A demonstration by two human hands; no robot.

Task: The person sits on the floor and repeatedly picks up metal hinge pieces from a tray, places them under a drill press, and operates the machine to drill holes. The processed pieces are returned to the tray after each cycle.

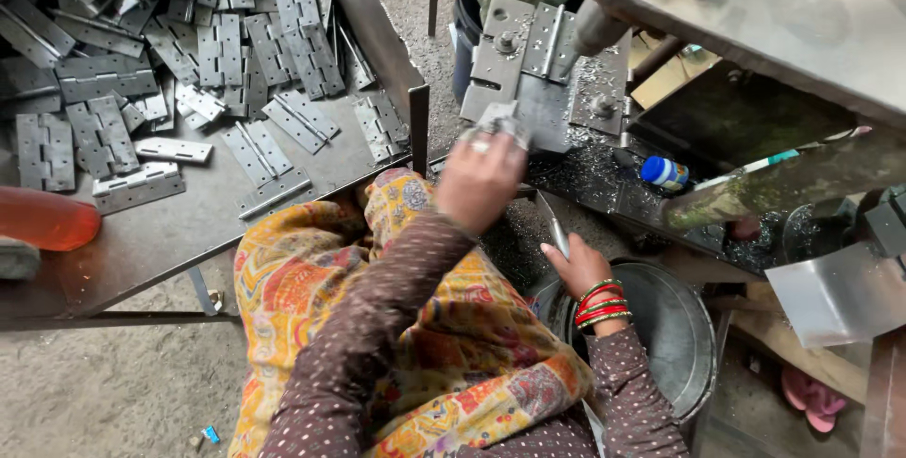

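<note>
The left hand (479,178) pinched a small grey steel hinge (501,122) at its fingertips, pressing it against the flat grey metal jig plate (547,81) just beyond the grip. The right hand (578,267), wearing red and green bangles (600,303), closed around what looked like a thin metal strip (555,226) rising from its fingers. Left of both grips, a heap of grey hinges (189,52) covered a metal tray (179,232).

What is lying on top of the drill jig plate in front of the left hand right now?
On the jig plate lie a grey hinge, two bolts and scattered metal shavings. The left hand holds another hinge piece at its near edge; its fingers cover what lies beneath.
</note>
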